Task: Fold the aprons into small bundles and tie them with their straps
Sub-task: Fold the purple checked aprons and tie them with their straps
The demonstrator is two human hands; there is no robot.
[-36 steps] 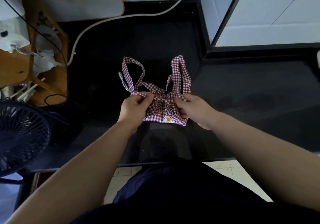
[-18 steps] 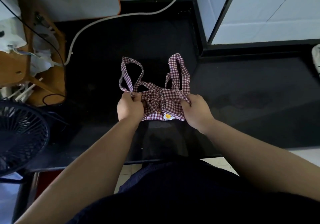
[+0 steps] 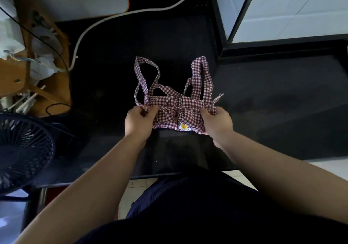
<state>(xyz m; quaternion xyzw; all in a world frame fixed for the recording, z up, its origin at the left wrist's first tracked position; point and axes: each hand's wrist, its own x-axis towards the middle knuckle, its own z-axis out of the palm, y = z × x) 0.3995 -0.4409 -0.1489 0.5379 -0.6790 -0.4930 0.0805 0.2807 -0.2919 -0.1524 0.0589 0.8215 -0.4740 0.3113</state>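
Observation:
A red-and-white checked apron (image 3: 177, 112), folded into a small bundle with a daisy patch on its near edge, lies on the black counter (image 3: 263, 102). A strap crosses the bundle and is knotted at its middle. My left hand (image 3: 138, 120) pinches the left strap end at the bundle's left side. At the right side my right hand (image 3: 216, 121) grips the right strap end, whose tip sticks up past my fingers. Two strap loops (image 3: 146, 78) reach away from the bundle toward the back of the counter.
A black fan (image 3: 20, 153) stands at the near left. Behind it is a wooden rack (image 3: 37, 70) with white cloths and cables. A white hose (image 3: 116, 15) curves across the back. White tiled wall (image 3: 291, 8) rises at the back right. The counter's front edge is near my body.
Both hands have moved apart, from the middle of the bundle out to its sides, drawing the strap ends outward. The knot at the middle now looks tighter.

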